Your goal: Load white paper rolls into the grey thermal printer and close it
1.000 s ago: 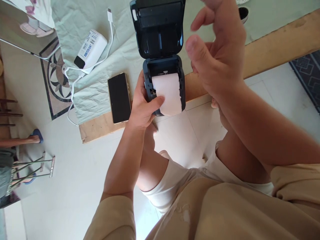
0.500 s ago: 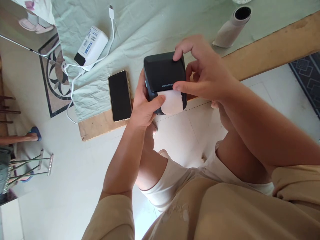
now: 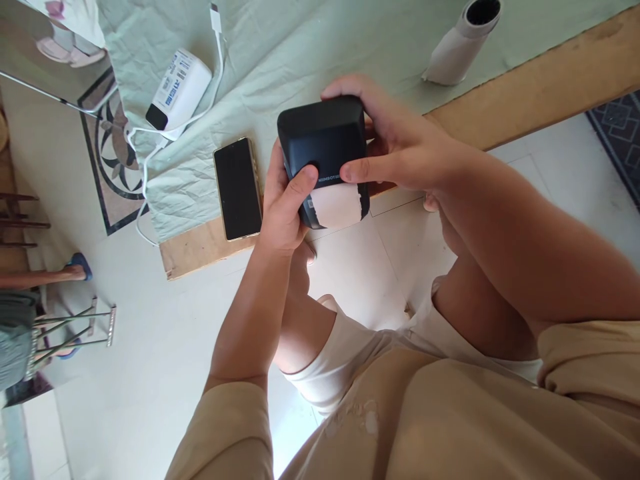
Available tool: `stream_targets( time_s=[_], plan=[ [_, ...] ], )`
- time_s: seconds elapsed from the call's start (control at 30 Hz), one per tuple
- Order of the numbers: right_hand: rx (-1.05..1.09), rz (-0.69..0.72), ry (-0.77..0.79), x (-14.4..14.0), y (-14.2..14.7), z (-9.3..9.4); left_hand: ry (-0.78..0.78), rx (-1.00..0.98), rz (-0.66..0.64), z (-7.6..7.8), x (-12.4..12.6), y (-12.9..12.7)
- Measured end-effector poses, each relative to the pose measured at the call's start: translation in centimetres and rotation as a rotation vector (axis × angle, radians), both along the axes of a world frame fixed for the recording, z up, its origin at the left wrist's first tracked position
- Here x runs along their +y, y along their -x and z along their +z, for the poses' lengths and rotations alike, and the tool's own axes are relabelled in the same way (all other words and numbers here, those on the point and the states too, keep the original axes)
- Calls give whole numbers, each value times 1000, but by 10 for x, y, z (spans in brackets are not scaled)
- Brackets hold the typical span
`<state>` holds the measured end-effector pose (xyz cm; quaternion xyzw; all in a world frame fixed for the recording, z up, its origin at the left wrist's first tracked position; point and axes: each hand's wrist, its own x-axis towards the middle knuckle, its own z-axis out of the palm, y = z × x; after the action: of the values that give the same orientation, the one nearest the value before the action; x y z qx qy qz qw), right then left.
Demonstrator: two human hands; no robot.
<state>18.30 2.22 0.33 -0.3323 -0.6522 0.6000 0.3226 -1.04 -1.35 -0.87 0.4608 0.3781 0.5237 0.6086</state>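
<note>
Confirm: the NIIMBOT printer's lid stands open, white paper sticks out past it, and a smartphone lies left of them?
No: in the head view, the NIIMBOT printer has its lid down, not open; the white paper and smartphone are as stated.

Both arms (image 3: 245, 313) forward, fingers (image 3: 353, 85) curled inward
</note>
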Motion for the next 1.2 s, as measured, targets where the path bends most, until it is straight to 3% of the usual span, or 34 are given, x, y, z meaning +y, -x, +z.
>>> stream_targets(
  time_s=[0.27, 0.37, 0.57, 0.7, 0.87, 0.97, 1.07, 1.13, 1.2],
  plan=[
    [30, -9, 101, -1, -3, 3, 65, -130, -164, 7, 5, 2],
    [22, -37, 104, -3, -1, 3, 177, -201, -100, 12, 7, -3],
    [-22, -81, -49, -4, 0, -4, 314, -95, 14, 13, 9, -8],
    [-68, -89, -163, -4, -2, -5, 276, -53, 55, 8, 12, -5],
    [-237, -384, -454, -8, -1, 7, 200, -100, 5, 9, 14, -4],
    [-92, -541, -567, -10, 3, 16, 115, -74, -48, 6, 14, -2],
    [2, -647, -633, -11, 7, 24, 125, -25, -64, 2, 13, 1],
    [-126, -667, -682, -10, 8, 29, 123, -29, -60, 0, 12, 3],
    [-409, -582, -726, -10, 11, 32, 100, -49, -92, -1, 12, 4]
  ],
)
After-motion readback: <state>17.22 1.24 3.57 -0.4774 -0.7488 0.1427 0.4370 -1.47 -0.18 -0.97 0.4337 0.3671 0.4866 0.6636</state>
